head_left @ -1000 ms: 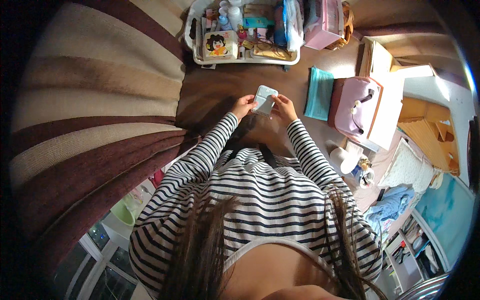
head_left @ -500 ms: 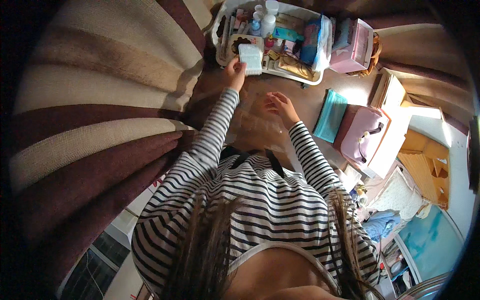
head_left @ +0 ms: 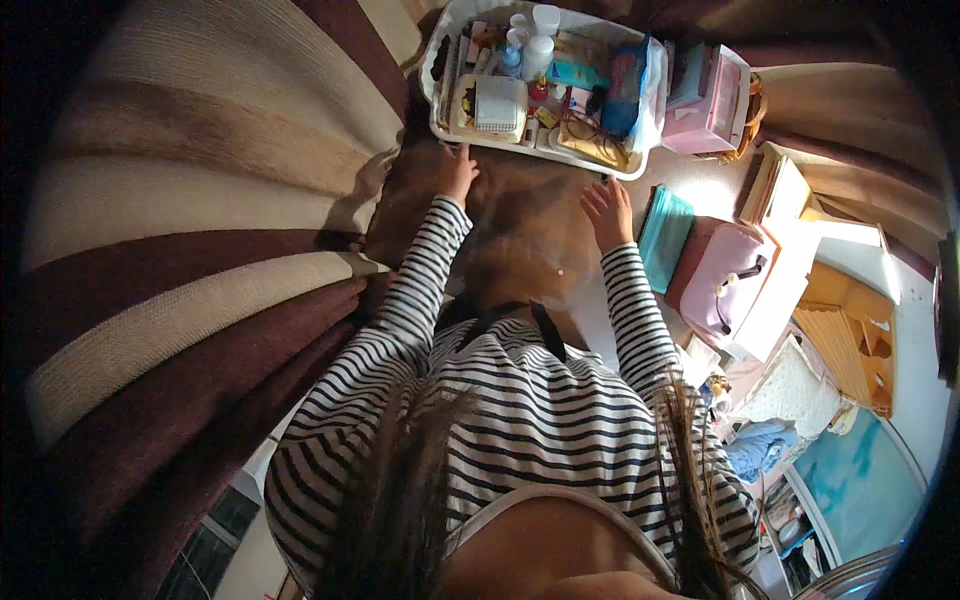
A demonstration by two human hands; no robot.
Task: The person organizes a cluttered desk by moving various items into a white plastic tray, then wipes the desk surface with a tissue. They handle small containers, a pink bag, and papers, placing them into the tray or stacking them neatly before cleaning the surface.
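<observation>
While the left hand [head_left: 458, 178] shows a loosely curled grip and the right hand [head_left: 608, 212] a wider one, both holding nothing, the loaded white plastic tray [head_left: 520, 148] lies at twelve o'clock; rim contact is hard to judge. It should be stiff and fairly heavy, best held by its short ends. Striped curtain [head_left: 200, 190] bounds nine o'clock, a teal pack [head_left: 667, 235] three; brown surface [head_left: 515, 225] gives room at six.

I saw both arms [head_left: 405, 285] stretched forward, elbows slightly bent. The left hand [head_left: 458, 174] was just beside the tray's [head_left: 545, 153] near left corner, fingers extended toward its edge; the right hand [head_left: 610, 213] was close by the near right corner, fingers fanned apart.
</observation>
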